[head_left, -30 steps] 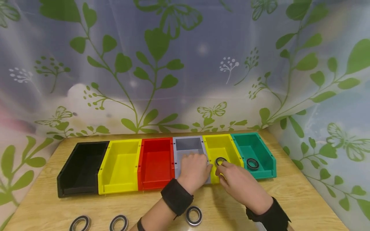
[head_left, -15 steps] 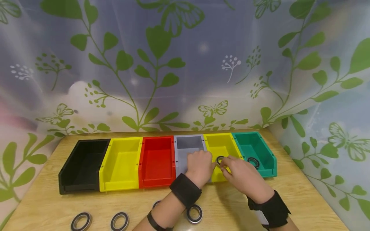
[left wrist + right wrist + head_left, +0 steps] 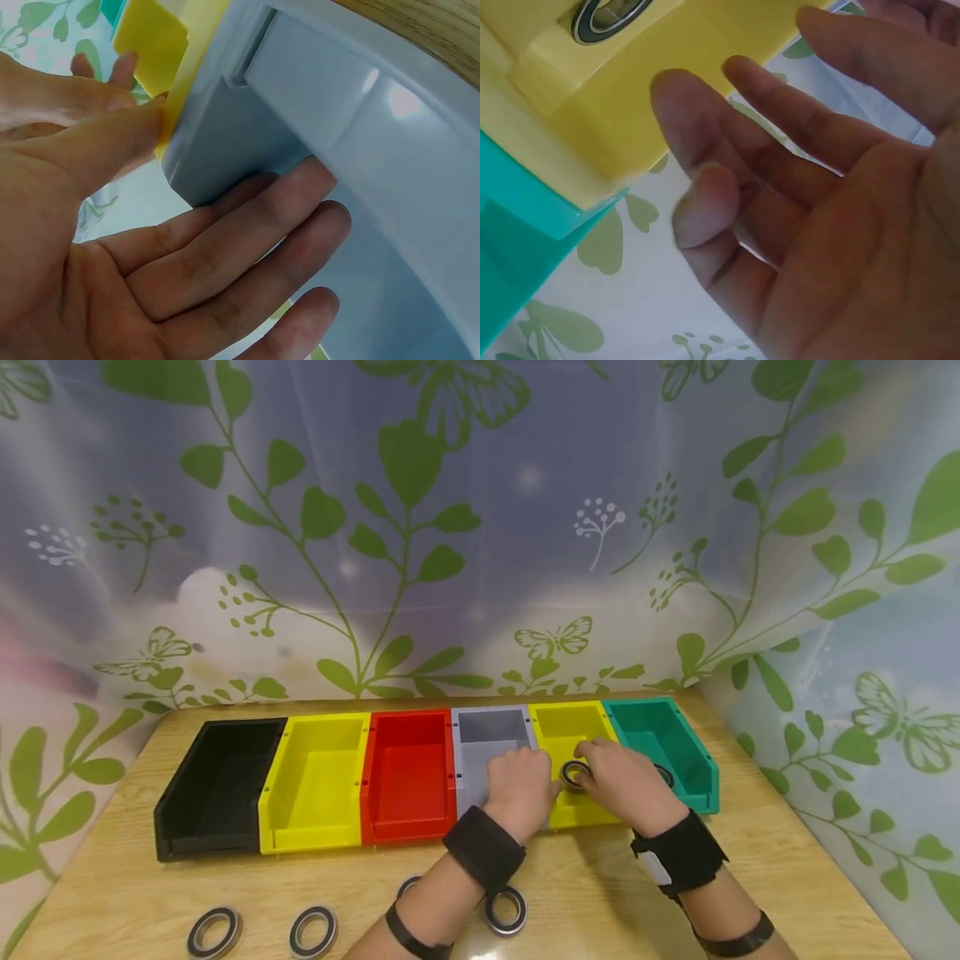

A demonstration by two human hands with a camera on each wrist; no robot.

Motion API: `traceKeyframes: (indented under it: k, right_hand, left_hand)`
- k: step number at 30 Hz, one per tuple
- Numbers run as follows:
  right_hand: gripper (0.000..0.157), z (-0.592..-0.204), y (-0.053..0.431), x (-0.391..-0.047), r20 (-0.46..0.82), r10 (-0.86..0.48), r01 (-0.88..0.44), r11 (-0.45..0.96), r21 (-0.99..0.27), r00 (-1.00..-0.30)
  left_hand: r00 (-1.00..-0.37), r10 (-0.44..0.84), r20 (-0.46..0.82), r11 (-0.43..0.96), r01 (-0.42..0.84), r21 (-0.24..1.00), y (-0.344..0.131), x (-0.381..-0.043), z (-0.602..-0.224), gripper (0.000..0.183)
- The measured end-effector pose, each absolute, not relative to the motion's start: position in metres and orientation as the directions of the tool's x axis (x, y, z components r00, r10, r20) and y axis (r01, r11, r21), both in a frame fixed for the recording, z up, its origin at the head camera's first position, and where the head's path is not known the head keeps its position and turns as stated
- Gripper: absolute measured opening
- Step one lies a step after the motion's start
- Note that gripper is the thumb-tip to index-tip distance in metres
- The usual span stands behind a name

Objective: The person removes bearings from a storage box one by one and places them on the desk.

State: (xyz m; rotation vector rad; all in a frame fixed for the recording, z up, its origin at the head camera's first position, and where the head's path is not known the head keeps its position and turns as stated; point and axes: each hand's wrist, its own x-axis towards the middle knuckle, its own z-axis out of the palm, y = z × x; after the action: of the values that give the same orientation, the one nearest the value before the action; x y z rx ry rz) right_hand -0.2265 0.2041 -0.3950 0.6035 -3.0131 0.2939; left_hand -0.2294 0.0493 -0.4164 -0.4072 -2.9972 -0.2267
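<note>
While the right hand [image 3: 628, 783] is hanging over the yellow bin [image 3: 572, 721] beside the green one, its fingers [image 3: 686, 112] are standing spread, slightly bent, pinching nothing.

Bearing [image 3: 567, 777], one: lying on that bin's floor, at the right hand's 9 o'clock; the right wrist view is showing a gap to the fingers.

Left hand [image 3: 521, 789], at 9 o'clock beyond it: resting over the grey bin [image 3: 493, 727], fingers loosely straight, thumb touching the yellow bin's edge.

Handling note: the step is apparently settling the bearing. Good practice is keeping the fingers loose, lifting them clear without nudging the ring, passing the wrist over the front wall untouched, and steadying lightly with the left hand.

Second bearing [image 3: 667, 772], at 3 o'clock: sitting in the green bin [image 3: 641, 720], partly covered.

Loose bearings, four, toward 7 to 8 o'clock: lying on the worktop [image 3: 795, 893], one mostly hidden by the left forearm.

Variance from half a second earlier: the right hand is reaching further toward 12 o'clock and masking more of the second bearing; a dark band [image 3: 738, 939] is newly showing on its forearm; the left hand is keeping nearly the same place.
</note>
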Motion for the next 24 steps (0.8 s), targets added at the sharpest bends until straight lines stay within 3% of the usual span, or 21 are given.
traceKeyframes:
  k: [6, 12, 24]
  right_hand:
    - [0.012, -0.402, 0.198, -0.246, 0.006, -0.383, -0.379, 0.913, -0.15, -0.924]
    - [0.018, -0.409, 0.197, -0.254, -0.076, -0.343, -0.329, 0.932, -0.152, -0.936]
    - [0.016, -0.418, 0.193, -0.253, -0.086, -0.349, -0.346, 0.937, -0.051, -0.933]
  left_hand:
    - [-0.965, 0.234, 0.121, 0.959, 0.25, 0.135, 0.047, -0.23, -0.417, 0.041]
    - [-0.961, 0.25, 0.12, 0.952, 0.267, 0.151, 0.049, -0.228, -0.417, 0.045]
    - [-0.959, 0.256, 0.121, 0.95, 0.273, 0.152, 0.051, -0.227, -0.416, 0.045]
